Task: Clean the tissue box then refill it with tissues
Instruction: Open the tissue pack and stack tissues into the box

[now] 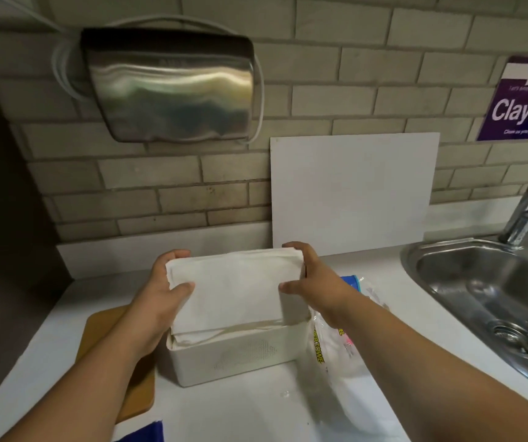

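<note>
A white plastic tissue box (234,358) stands open on the white counter, its front wall perforated. A thick stack of folded white tissues (234,288) is held upright with its lower edge inside the box. My left hand (163,291) grips the stack's left end, fingers curled over the top and thumb on the front. My right hand (313,279) grips the right end the same way.
A wooden lid or board (96,327) lies left of the box. A clear tissue wrapper (342,346) sits to its right. A steel sink (492,288) with a tap (524,215) is at far right. A blue cloth (147,432) shows at the bottom edge. A white panel (351,193) leans on the tiled wall.
</note>
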`<act>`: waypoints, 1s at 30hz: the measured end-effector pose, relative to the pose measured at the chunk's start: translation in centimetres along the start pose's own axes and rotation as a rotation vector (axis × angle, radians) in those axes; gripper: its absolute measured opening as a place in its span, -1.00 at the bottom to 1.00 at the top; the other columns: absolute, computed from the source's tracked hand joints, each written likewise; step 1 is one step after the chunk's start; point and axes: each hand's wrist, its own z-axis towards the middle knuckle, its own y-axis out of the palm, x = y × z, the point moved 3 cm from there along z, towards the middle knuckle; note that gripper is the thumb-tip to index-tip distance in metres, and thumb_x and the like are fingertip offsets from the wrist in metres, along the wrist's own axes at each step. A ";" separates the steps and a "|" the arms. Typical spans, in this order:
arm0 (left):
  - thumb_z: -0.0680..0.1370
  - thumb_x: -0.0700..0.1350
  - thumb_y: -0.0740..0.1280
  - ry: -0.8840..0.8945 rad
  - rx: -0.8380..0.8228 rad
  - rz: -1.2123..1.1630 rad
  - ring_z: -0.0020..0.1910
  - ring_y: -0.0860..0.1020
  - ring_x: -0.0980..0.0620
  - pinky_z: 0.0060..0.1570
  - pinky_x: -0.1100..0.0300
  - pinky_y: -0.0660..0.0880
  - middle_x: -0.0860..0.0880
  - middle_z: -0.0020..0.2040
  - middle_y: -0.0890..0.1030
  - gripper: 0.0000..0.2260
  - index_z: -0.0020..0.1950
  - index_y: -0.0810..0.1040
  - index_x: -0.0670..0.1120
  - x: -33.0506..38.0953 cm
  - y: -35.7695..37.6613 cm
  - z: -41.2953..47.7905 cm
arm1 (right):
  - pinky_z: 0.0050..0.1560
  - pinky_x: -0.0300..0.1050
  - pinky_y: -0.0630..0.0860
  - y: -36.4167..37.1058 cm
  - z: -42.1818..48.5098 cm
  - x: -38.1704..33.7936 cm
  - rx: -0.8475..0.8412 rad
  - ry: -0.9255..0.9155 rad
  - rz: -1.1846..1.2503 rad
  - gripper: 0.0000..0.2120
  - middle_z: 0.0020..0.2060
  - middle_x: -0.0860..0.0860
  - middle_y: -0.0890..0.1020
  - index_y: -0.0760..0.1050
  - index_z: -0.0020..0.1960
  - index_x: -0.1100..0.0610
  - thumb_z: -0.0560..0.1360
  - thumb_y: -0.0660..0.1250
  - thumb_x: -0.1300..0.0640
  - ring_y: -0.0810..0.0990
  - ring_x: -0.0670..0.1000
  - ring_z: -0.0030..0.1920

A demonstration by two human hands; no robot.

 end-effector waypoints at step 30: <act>0.52 0.06 0.37 0.283 -0.055 0.690 0.12 0.43 0.12 0.04 0.19 0.37 0.19 0.20 0.43 -0.74 0.20 0.50 0.22 0.0 -0.1 1.3 | 0.00 0.01 0.57 0.2 1.0 0.5 0.098 -0.094 -0.481 -0.80 0.06 0.10 0.55 0.45 0.20 -0.05 0.59 0.21 0.07 0.53 0.13 0.01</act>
